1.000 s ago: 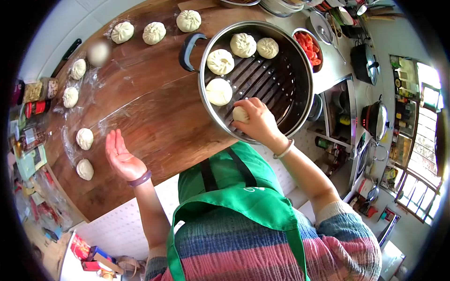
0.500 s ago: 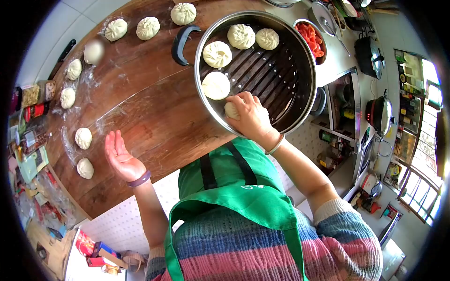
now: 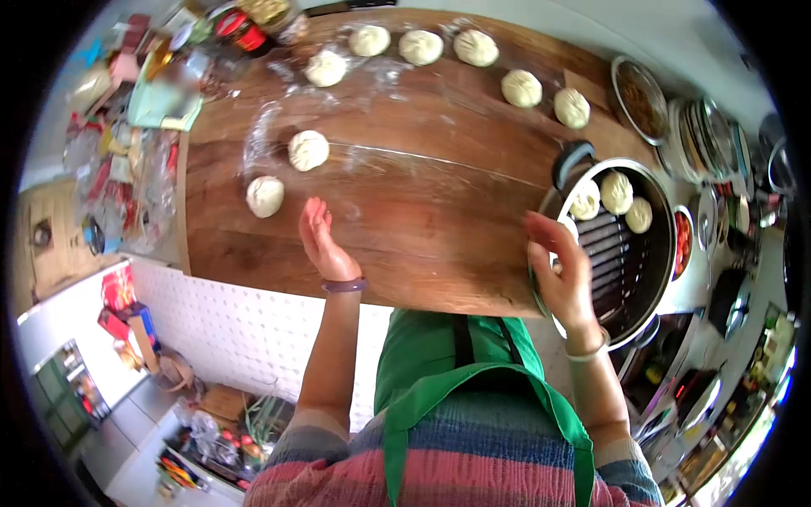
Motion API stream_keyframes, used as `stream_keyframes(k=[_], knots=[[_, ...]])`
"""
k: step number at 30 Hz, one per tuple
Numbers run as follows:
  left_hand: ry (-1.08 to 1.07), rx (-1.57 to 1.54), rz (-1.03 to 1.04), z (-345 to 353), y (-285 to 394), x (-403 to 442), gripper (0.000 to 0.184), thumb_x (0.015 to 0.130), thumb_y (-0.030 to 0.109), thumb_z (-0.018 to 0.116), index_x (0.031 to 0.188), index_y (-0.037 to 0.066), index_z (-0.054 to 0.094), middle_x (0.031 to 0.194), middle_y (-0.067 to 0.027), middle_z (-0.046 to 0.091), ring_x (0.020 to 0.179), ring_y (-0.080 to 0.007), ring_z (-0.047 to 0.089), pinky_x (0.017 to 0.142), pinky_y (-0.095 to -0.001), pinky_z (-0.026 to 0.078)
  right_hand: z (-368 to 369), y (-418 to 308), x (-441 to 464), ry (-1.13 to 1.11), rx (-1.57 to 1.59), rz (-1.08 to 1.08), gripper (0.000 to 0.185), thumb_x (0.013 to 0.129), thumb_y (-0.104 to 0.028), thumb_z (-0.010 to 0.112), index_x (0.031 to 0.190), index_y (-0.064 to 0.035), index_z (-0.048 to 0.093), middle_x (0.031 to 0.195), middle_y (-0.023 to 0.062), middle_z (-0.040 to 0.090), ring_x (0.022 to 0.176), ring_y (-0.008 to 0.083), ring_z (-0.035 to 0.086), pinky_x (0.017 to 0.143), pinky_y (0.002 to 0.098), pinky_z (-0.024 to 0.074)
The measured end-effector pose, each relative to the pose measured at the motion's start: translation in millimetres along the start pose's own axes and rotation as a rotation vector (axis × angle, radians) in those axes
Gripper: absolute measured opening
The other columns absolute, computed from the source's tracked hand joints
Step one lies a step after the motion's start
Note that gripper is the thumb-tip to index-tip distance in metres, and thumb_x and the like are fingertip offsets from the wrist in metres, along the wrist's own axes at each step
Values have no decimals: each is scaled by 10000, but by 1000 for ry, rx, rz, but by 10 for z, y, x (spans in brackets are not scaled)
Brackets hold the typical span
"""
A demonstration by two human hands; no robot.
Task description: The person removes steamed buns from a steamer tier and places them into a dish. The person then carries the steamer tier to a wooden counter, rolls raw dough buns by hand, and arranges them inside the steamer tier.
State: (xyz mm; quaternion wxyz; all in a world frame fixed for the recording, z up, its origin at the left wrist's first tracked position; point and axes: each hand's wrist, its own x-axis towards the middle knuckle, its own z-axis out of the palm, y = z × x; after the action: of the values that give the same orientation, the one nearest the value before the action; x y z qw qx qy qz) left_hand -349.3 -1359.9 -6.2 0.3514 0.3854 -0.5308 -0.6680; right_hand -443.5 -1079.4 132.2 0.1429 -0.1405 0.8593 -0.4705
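Observation:
My left hand (image 3: 327,247) is raised over the front of the wooden board, fingers stretched and palm bare. A pleated white bun (image 3: 265,196) lies to its left, and another bun (image 3: 309,150) a little farther back. My right hand (image 3: 568,275) hangs over the left rim of the steamer pot (image 3: 661,279), thumb and fingers apart. Inside the pot, a bun (image 3: 617,193) and a smaller bun (image 3: 639,215) sit near the far wall on the slatted rack (image 3: 612,253). My right hand partly hides the buns closest to it.
Several more buns (image 3: 421,47) line the back of the floured board (image 3: 405,228). Behind the pot stand a bowl of brown filling (image 3: 639,100) and a bowl of red pieces (image 3: 683,243). Jars (image 3: 242,30) and plastic bags crowd the left side.
My right hand has let go of a bun in the pot and lifted toward its left rim. My left hand stays open. The view has swung left, showing more of the board.

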Motion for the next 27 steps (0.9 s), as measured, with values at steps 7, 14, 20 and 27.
stream_keyframes(k=[7,14,20,27], knots=[[115,-169,-69,195,-35,515,626,1018,365,378,1478,-28,216,1540,-186,214,1426,-270,220,1170,-390,173,2098,-394,1628,-400,174,-316,462,972,-382,503,1275,-35,548,1241,219,581,1173,359,547,973,399,453],[71,-202,-58,451,-25,997,636,1021,392,307,1478,-35,195,1541,-160,213,1428,-239,208,1167,-377,184,2979,-238,2106,-481,163,-355,491,984,-391,472,1271,0,554,1251,213,574,1169,367,533,1026,391,400],[-140,-236,75,295,-136,1108,622,1034,457,234,1417,-16,363,1484,-183,349,1377,-272,326,1164,-392,204,2388,35,1646,-232,199,-98,435,996,-310,473,1270,20,542,1289,220,543,1210,343,512,1031,374,395],[-162,-285,-94,465,-80,1115,538,1044,358,236,1377,-18,429,1453,-170,402,1354,-252,362,1150,-386,233,2683,-18,1591,-245,189,-247,412,1006,-257,459,1309,16,513,1284,217,552,1235,327,502,1036,368,389]])
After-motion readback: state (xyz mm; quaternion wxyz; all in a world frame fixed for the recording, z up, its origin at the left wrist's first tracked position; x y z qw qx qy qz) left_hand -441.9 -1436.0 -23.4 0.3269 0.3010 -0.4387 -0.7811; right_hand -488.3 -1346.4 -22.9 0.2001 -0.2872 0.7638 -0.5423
